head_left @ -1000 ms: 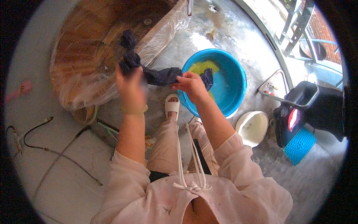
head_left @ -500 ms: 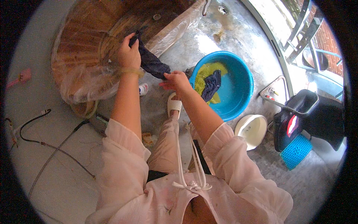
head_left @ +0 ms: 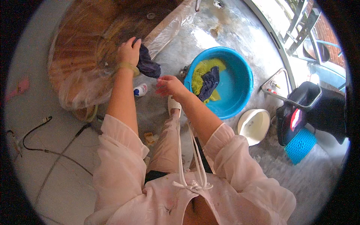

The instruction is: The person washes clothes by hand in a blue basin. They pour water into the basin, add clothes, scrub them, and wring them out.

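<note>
My left hand [head_left: 128, 54] grips a dark navy cloth [head_left: 149, 66] by its upper end, over the edge of a wooden tub lined with clear plastic. The cloth hangs bunched toward the right. Just below its free end is my right hand [head_left: 171, 88], its fingers apart and nothing visible in them. To the right, a round blue basin [head_left: 234, 90] holds a yellow-green cloth [head_left: 201, 72] and another dark cloth [head_left: 209, 83] lying over it. The kind of garment cannot be made out.
The wooden tub [head_left: 80, 48] stands at upper left. Beneath my arms is a white-and-blue bottle [head_left: 140, 90]. A cream bowl [head_left: 254, 127], a black chair-like object [head_left: 326, 112] and a blue mat [head_left: 300, 146] are at right. A dark hose [head_left: 63, 153] crosses the left floor.
My right hand has let go of the dark cloth's lower end and moved slightly down. The cloth, stretched between both hands before, now hangs shorter and bunched from my left hand.
</note>
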Action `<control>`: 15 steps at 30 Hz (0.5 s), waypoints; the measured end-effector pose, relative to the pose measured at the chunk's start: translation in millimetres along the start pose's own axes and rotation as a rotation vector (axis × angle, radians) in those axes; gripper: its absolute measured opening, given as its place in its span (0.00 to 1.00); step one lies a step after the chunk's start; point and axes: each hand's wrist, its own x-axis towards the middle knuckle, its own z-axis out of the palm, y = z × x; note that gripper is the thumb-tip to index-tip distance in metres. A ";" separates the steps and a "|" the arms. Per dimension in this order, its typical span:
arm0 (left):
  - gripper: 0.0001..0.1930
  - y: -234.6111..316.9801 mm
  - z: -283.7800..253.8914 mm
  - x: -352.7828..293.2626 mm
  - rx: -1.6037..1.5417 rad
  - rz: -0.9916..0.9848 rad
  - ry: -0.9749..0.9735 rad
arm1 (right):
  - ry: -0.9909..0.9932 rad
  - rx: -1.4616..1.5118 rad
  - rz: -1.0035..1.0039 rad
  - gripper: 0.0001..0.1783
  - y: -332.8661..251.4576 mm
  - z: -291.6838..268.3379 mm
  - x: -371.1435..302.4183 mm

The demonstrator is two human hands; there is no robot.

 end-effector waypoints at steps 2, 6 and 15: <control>0.27 -1.2 3.6 0.9 0.070 0.018 0.062 | -0.009 0.020 -0.005 0.18 -1.8 -1.5 -5.4; 0.24 33.7 5.9 -19.8 0.158 0.274 0.449 | 0.036 0.055 -0.053 0.18 7.9 -19.8 -12.5; 0.13 132.3 83.1 -130.0 -0.371 0.526 -0.138 | 0.448 0.070 -0.276 0.06 27.6 -115.1 -60.3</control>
